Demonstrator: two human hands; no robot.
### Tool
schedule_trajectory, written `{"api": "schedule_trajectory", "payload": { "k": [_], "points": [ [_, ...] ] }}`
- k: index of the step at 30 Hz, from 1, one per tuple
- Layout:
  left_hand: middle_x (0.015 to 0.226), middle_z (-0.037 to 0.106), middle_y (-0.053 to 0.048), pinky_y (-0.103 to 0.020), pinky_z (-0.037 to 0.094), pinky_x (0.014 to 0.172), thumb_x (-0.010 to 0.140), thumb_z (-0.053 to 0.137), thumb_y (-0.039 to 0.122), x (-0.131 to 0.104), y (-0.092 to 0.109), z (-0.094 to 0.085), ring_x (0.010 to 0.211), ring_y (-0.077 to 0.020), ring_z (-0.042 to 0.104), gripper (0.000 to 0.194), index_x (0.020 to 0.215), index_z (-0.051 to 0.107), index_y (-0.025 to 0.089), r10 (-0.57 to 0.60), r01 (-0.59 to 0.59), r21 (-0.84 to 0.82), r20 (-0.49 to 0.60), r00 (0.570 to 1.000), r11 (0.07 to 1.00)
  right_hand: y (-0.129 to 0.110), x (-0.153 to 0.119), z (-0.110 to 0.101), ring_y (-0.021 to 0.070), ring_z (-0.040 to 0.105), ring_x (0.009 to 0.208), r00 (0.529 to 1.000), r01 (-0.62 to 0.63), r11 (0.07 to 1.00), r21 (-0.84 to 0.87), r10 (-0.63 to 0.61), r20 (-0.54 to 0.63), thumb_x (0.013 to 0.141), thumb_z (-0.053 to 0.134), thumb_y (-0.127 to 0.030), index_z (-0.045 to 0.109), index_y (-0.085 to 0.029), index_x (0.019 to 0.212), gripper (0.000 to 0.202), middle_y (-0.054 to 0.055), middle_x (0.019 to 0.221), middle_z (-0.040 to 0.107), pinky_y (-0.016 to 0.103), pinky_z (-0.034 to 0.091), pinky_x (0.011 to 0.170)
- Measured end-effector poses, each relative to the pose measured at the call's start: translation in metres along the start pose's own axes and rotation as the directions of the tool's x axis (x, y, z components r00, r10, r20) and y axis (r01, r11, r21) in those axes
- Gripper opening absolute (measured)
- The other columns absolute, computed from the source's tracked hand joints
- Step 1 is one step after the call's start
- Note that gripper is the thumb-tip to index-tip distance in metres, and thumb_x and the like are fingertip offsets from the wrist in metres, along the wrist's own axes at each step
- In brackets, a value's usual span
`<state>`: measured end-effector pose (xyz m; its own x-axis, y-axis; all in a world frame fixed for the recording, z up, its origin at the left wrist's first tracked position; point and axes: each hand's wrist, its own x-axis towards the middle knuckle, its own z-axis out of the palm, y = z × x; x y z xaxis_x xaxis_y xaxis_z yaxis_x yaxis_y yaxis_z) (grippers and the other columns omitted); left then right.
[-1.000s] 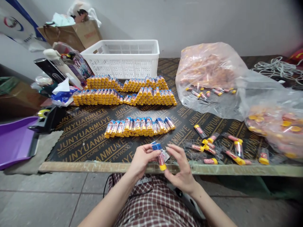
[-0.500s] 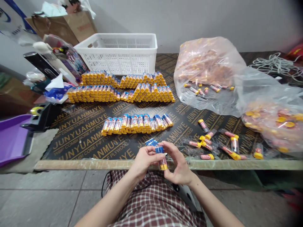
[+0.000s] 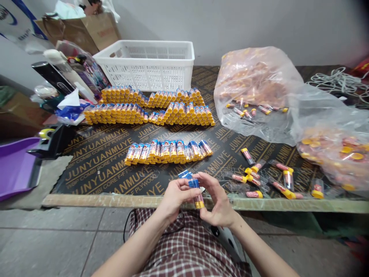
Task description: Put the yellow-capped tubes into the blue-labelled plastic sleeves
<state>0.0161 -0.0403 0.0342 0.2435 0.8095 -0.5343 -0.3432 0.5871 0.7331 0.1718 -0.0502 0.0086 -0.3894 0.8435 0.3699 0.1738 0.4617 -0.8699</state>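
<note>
A small clear tube with a yellow cap point(image 3: 199, 204) is held between my two hands at the table's front edge, its blue label end up and cap end down. My left hand point(image 3: 176, 198) pinches the tube's upper part between thumb and fingers. Blue label strips point(image 3: 184, 174) stick out beyond the left fingertips. My right hand point(image 3: 216, 200) curves round the tube's right side, its thumb at the cap and its fingers by the blue end. A small white scrap shows by the right fingers. Beyond the hands lies a row of labelled tubes point(image 3: 164, 150).
Stacked labelled tubes point(image 3: 115, 113) stand before a white plastic basket point(image 3: 150, 65). Loose unlabelled tubes point(image 3: 253, 194) lie at right, near clear bags of tubes point(image 3: 256, 77). A purple dustpan point(image 3: 17, 165) is at left, white cable point(image 3: 331, 82) at far right.
The view has shifted slightly, so the table's things appear a little further right. Both hands keep nearly the same hold on the tube.
</note>
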Motion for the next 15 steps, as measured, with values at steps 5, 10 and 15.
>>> {"api": "schedule_trajectory", "payload": {
  "k": [5,10,15],
  "points": [
    [0.081,0.069,-0.007,-0.029,0.047,0.067,0.065,0.074,0.04,0.011,0.007,-0.015,0.068,-0.0165,0.062,0.039,0.093,0.067,0.014,0.222,-0.192,0.223,-0.121,0.967,0.956,0.009,0.047,-0.023,0.0255,0.048,0.122,0.991,0.124,0.967,-0.221,-0.133,-0.023,0.063,0.053,-0.009,0.029,-0.024,0.139,0.081,0.009,0.134,0.048,0.042,0.039,0.104],
    [0.079,0.066,-0.005,-0.028,0.039,0.066,0.073,0.066,0.037,0.025,0.005,-0.035,0.072,-0.018,0.057,0.021,0.083,0.069,0.018,0.493,-0.135,0.918,-0.074,0.867,0.374,0.036,0.113,-0.04,0.0283,0.05,0.117,0.999,0.048,0.865,-0.499,-0.039,0.028,0.06,0.055,-0.017,0.032,-0.02,0.138,0.081,0.009,0.122,0.058,0.047,0.026,0.104],
    [0.076,0.064,-0.002,-0.025,0.034,0.063,0.078,0.061,0.034,0.03,-0.005,-0.037,0.071,-0.0163,0.057,0.016,0.076,0.063,0.019,0.455,-0.059,0.973,-0.05,0.889,0.223,0.047,0.132,-0.029,0.0293,0.047,0.119,0.992,0.061,0.804,-0.592,0.017,0.126,0.059,0.059,-0.022,0.036,-0.021,0.136,0.081,0.009,0.123,0.058,0.049,0.021,0.103]
  ]
}}
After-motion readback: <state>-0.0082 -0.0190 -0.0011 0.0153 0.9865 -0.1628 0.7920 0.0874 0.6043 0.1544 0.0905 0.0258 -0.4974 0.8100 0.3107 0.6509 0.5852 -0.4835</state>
